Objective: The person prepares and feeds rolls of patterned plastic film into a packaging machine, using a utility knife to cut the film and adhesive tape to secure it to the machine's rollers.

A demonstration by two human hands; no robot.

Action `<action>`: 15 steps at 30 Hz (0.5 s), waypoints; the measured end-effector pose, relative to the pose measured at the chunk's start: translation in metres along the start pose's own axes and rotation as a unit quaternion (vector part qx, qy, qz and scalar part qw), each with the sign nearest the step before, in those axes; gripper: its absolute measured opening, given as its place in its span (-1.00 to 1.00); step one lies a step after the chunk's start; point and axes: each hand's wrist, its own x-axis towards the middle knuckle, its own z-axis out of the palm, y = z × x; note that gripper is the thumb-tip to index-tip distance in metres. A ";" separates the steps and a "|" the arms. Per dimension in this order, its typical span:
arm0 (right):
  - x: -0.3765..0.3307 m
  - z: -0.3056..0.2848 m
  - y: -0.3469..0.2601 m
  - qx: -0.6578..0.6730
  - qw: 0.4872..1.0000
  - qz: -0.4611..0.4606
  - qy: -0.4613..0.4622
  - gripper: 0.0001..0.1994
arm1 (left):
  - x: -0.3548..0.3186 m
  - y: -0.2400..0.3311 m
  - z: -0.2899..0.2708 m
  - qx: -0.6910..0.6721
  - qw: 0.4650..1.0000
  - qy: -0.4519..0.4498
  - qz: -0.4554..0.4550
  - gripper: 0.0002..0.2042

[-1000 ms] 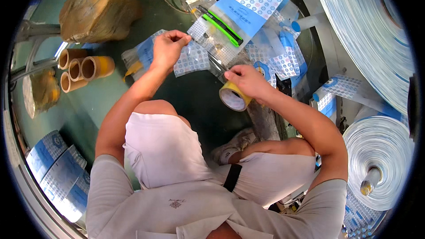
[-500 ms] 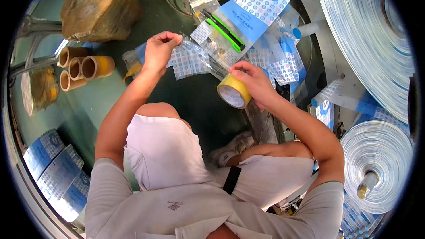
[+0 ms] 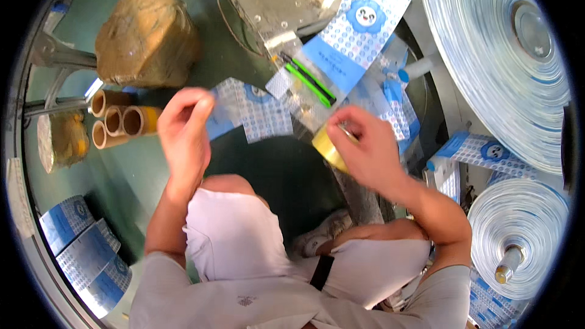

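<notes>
My right hand (image 3: 370, 151) is closed on a roll of yellow adhesive tape (image 3: 329, 148), above my bent leg. My left hand (image 3: 187, 131), slightly blurred, hovers apart from it with thumb and fingers pinched together. Whatever is between those fingertips is too small or clear to make out. Beyond the hands lies a blue-and-white printed plastic film (image 3: 268, 113). A green-and-black utility knife (image 3: 311, 83) rests on a clear and dotted sheet beside the longer printed film strip (image 3: 347, 42).
Large film rolls (image 3: 481, 42) and a smaller film roll on a shaft (image 3: 518, 237) stand at right. Left are a brown wrapped bundle (image 3: 146, 36), several cardboard cores (image 3: 114, 120) and printed film rolls (image 3: 88, 250). A metal plate (image 3: 280, 0) sits at the far side.
My left hand has moved left and toward me, away from the film. My right hand has shifted slightly right and nearer with the tape roll. The whole view has tilted a little.
</notes>
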 end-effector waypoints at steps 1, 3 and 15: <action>-0.012 -0.012 -0.028 -0.082 0.995 -0.050 0.022 -0.92 | -0.002 0.020 -0.004 0.005 0.998 -0.010 0.062 -0.94; -0.032 -0.026 -0.055 -0.179 0.893 -0.382 0.160 -0.87 | -0.007 0.066 0.004 -0.003 0.988 0.018 0.152 -0.97; -0.046 -0.059 -0.099 -0.017 0.664 -0.740 0.103 -0.86 | -0.038 0.152 -0.011 -0.378 0.879 0.084 0.277 -0.82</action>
